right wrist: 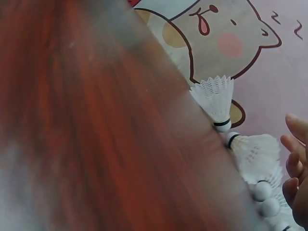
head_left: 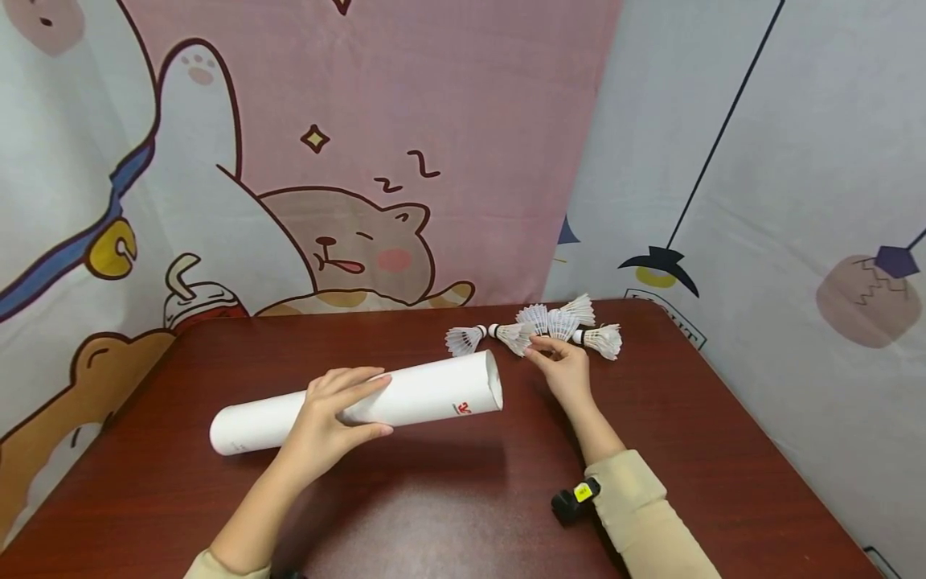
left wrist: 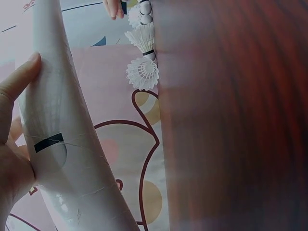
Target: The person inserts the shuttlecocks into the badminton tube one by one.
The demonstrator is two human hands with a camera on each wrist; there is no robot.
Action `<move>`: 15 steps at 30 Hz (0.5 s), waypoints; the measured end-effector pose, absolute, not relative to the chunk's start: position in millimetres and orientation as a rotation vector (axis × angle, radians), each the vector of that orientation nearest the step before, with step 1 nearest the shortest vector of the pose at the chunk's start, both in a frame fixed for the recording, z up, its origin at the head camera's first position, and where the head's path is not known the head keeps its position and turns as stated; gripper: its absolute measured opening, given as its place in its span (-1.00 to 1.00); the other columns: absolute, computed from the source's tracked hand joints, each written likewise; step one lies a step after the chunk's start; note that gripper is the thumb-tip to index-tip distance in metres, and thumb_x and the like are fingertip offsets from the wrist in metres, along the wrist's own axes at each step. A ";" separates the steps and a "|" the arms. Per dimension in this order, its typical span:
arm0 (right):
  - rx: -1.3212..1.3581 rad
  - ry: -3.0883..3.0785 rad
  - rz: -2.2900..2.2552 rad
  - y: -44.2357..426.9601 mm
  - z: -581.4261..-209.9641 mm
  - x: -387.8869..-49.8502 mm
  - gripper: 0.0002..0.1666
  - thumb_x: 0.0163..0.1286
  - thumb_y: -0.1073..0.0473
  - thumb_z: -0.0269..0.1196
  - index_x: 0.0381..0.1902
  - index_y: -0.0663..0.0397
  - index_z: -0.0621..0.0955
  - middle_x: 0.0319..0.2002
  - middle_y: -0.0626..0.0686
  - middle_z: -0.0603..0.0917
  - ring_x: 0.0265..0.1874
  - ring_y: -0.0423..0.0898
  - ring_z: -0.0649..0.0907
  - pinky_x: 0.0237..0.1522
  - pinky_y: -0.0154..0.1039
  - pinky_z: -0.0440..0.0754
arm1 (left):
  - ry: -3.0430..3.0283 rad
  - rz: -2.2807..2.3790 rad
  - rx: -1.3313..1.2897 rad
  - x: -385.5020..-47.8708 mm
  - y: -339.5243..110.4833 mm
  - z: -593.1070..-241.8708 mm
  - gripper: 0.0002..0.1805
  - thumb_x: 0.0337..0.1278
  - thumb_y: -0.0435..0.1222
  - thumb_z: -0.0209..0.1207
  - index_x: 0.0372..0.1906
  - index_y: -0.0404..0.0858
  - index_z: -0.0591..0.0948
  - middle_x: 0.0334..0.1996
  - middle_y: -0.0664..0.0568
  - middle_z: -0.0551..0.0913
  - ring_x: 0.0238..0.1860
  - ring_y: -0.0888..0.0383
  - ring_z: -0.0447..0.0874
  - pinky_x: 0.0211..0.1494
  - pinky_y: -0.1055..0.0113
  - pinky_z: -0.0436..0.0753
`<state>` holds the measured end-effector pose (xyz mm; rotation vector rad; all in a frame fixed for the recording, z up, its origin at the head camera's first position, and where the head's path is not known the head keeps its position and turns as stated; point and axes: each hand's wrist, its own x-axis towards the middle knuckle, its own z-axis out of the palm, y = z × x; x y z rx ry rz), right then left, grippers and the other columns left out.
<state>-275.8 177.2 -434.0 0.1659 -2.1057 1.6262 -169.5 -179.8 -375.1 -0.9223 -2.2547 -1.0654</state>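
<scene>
Nearest the left wrist camera, a white tube (left wrist: 65,96) slants down the frame's left side, in the left hand's grip (head_left: 325,418). The right hand (head_left: 567,376), grip loosely parted, is beside shuttlecocks (head_left: 560,323) on the table (head_left: 434,515), right of the head view's centre.

Indoor staged corner: cartoon-print cloth (head_left: 499,177) behind reddish-brown table (head_left: 434,515)

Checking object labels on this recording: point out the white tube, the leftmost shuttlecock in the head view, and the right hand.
White tube (head_left: 427,394), head view: on its side wall.
Leftmost shuttlecock (head_left: 464,340), head view: on its skirt.
Right hand (head_left: 567,373), head view: on its back.
</scene>
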 end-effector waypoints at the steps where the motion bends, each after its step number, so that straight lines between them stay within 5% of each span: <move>1: 0.163 -2.111 1.626 177.7 -438.9 -278.8 -0.70 0.10 0.37 0.44 -0.18 0.39 0.70 -0.29 0.28 0.71 -0.52 -0.23 0.55 -0.49 -0.50 0.40 | -2.256 -1.065 -0.924 -169.5 -179.5 -374.8 -0.27 -0.39 -0.26 0.56 0.13 -0.12 0.64 0.11 0.06 0.58 0.11 0.10 0.42 0.06 -0.01 0.16; 15: 0.119 -2.146 1.598 172.0 -467.1 -299.8 -0.72 0.09 0.35 0.45 -0.20 0.34 0.72 -0.31 0.24 0.72 -0.47 -0.23 0.63 -0.45 -0.51 0.49 | -2.255 -1.059 -0.932 -170.7 -178.1 -376.3 -0.26 -0.41 -0.27 0.56 0.13 -0.12 0.64 0.11 0.10 0.58 0.11 0.10 0.43 0.06 0.00 0.16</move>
